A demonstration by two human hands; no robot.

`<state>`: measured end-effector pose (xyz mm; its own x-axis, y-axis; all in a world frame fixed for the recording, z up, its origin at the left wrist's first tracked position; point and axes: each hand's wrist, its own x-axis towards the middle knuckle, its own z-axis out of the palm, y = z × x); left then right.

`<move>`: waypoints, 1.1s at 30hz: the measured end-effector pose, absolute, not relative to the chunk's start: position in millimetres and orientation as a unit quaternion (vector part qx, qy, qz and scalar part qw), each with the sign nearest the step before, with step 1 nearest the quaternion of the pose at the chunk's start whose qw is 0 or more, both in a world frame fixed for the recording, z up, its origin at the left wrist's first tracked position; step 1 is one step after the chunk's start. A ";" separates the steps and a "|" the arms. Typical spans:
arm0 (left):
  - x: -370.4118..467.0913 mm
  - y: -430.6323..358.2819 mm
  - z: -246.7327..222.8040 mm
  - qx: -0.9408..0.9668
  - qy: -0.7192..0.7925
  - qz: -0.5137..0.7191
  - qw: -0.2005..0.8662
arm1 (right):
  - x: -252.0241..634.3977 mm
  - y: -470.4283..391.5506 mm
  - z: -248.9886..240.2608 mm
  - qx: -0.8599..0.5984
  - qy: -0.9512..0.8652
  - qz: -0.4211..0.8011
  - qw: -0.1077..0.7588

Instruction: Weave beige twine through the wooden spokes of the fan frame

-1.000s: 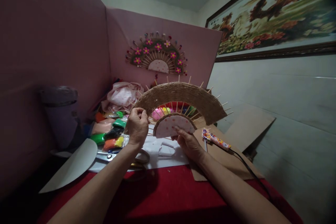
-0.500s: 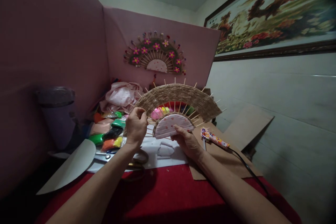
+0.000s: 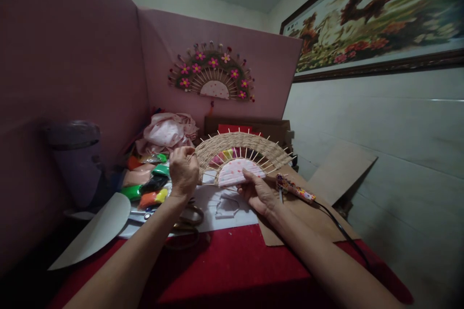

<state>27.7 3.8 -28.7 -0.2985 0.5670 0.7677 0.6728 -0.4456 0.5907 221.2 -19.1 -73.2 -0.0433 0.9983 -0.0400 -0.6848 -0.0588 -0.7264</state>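
Observation:
A half-round woven fan (image 3: 241, 141) of straw-coloured twine on thin wooden sticks is tilted over the table, with the stick ends poking past its outer rim. Its base is a half-disc covered in white cloth with pink spots (image 3: 232, 174). My right hand (image 3: 259, 194) grips that base from below, thumb on the front and fingers behind. At the fan's left end, the fingertips of my left hand (image 3: 184, 172) are pinched together against the woven edge. Whether a loose strand is between them is too small to tell.
A finished fan with pink flowers (image 3: 213, 63) hangs on the pink panel. Bags of coloured clay (image 3: 150, 182) and bundled cloth (image 3: 166, 133) lie left. Scissors (image 3: 190, 215) and a white card (image 3: 96, 231) are nearer. A glue gun (image 3: 295, 188) rests on cardboard (image 3: 329, 219) at right.
The fan has been lowered and tipped back, so its woven band looks narrower. My left hand has shifted slightly left, at the fan's left end. My right hand keeps its grip on the base.

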 end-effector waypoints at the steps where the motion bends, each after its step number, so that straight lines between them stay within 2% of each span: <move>1: 27.3 3.9 -29.2 -0.598 -0.538 -0.591 0.064 | 221.1 -19.6 -73.0 -0.287 -0.272 0.673 0.625; 7: 23.9 7.4 -33.1 -0.592 -0.636 -0.493 0.054 | 222.3 -20.5 -76.5 -0.289 -0.304 0.689 0.591; 14: 19.7 15.8 -34.5 -0.627 -0.560 -0.541 0.021 | 224.1 -20.7 -76.5 -0.285 -0.308 0.688 0.593; 24: 19.2 15.9 -33.2 -0.642 -0.539 -0.545 0.017 | 223.6 -22.4 -72.9 -0.282 -0.319 0.689 0.587; 33: 15.8 18.3 -35.4 -0.658 -0.562 -0.500 -0.022 | 224.6 -22.3 -73.2 -0.280 -0.295 0.692 0.596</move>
<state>15.8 18.3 -35.4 -0.1326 0.7626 0.6332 0.7181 -0.3663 0.5917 224.6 -22.3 -73.2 -0.1324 0.9905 -0.0365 -0.6604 -0.1157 -0.7419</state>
